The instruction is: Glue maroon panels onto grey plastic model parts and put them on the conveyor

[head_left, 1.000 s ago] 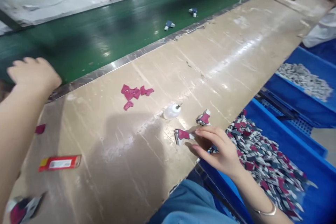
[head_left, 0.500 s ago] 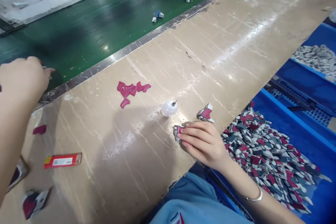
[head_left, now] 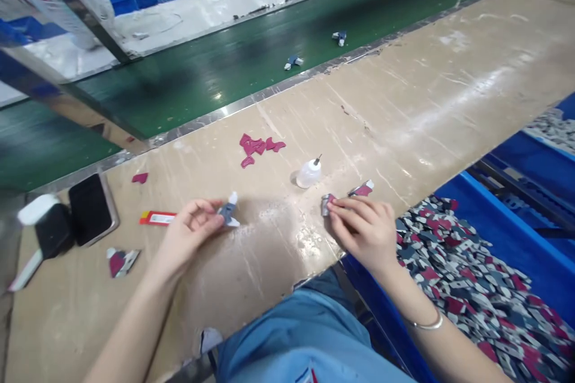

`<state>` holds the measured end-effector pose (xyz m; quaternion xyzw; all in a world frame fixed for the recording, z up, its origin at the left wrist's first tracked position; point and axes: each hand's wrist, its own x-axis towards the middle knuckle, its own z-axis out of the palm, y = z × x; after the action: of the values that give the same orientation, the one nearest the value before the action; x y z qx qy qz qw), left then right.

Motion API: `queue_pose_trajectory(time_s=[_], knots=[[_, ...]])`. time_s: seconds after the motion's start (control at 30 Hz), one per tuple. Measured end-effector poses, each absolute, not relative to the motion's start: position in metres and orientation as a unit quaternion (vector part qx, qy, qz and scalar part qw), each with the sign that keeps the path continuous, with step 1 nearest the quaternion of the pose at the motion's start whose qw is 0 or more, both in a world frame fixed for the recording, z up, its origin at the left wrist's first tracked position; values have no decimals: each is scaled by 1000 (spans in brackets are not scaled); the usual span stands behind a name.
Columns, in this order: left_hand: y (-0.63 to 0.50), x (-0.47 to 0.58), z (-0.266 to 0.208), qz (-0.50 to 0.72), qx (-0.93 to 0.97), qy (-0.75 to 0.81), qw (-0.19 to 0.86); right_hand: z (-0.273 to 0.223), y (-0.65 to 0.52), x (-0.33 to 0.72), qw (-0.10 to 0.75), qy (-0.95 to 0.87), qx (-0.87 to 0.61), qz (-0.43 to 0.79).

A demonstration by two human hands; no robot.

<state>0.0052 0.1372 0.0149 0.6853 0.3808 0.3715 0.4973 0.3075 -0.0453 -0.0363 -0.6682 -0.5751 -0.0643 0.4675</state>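
Between the thumb and fingers of my left hand is a small blue-grey and white plastic piece, held just over the table. My right hand pinches a grey and maroon piece at the table surface; the fingers cover part of it. Just beyond that hand lies another maroon and grey piece. A translucent squeeze bottle with a thin metal tip stands between the hands, farther back. Loose maroon flat pieces form a small cluster behind it to the left.
A green conveyor belt carrying two blue-grey pieces runs along the back. At right, a blue bin holds many assembled pieces. A phone, a red and yellow packet and a maroon-grey piece lie on the left.
My left hand has come back from the belt to the table's middle with a blue-grey and white piece in it. My right hand keeps its piece. The view has shifted.
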Motion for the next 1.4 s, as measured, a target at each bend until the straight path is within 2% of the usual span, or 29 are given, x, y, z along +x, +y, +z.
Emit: queue_pose_trajectory(time_s=[0.1,0.17,0.33,0.47,0.63,0.8,0.97,1.13,1.3,1.4], knots=[[84,-1,24,325,569,480,583,-31,-50,311,529,-490,-694,-7],[61,-4,34,315,454,535,639,-25,-50,301,578,-445,-679,80],[33,-6,44,314,339,560,687,-7,-19,257,664,-328,-507,440],[21,-7,37,333,304,558,697,-5,15,252,690,-174,-340,615],[7,-7,24,393,330,579,633,-14,39,274,690,-24,-210,692],[2,-7,12,399,392,575,597,-12,46,276,673,32,-198,712],[6,-9,4,376,490,540,571,0,35,242,656,-12,-257,710],[17,-11,3,313,559,550,535,5,20,202,672,-220,-463,535],[21,-8,0,294,540,546,569,-12,7,194,658,-286,-526,456],[20,-6,1,301,520,546,584,-23,-1,195,651,-397,-565,316]])
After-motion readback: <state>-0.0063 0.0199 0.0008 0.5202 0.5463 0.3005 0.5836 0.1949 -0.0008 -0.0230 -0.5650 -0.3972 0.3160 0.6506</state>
